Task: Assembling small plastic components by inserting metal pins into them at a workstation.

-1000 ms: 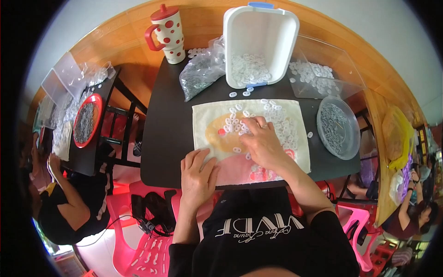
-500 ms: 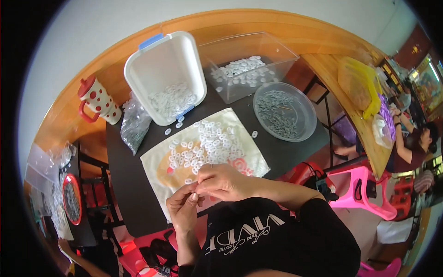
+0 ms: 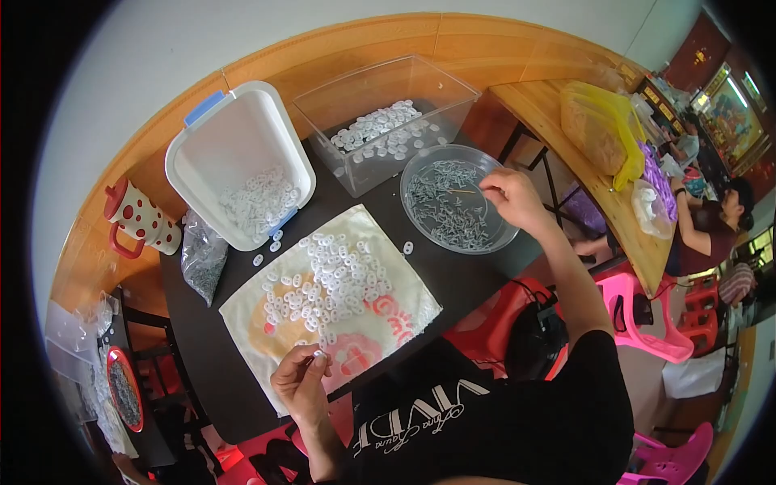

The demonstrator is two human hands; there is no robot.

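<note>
My left hand (image 3: pixel 301 383) is closed in a pinch at the near edge of a pale printed cloth (image 3: pixel 408 305). Between its fingertips shows a small white plastic piece (image 3: pixel 318 353). On the cloth lies a loose heap of white oval pieces with two holes each (image 3: pixel 343 279). My right hand (image 3: pixel 515 198) is over the right side of a round clear tub (image 3: pixel 503 240) full of small grey screw-like pieces (image 3: pixel 457 218). Its fingers are curled together; whatever they hold is too small to make out. A thin wooden stick (image 3: pixel 462 191) lies among the grey pieces.
A white bin (image 3: pixel 198 170) and a clear box (image 3: pixel 323 113), both holding white pieces, stand at the back. To their left are a dotted tumbler (image 3: pixel 145 222) and a plastic bag of grey pieces (image 3: pixel 204 263). A person sits beside the wooden table (image 3: pixel 529 101) at right.
My right hand has left my left hand and moved right, up to the round tub. My left hand stays pinched above the cloth's near edge. The view has shifted.
</note>
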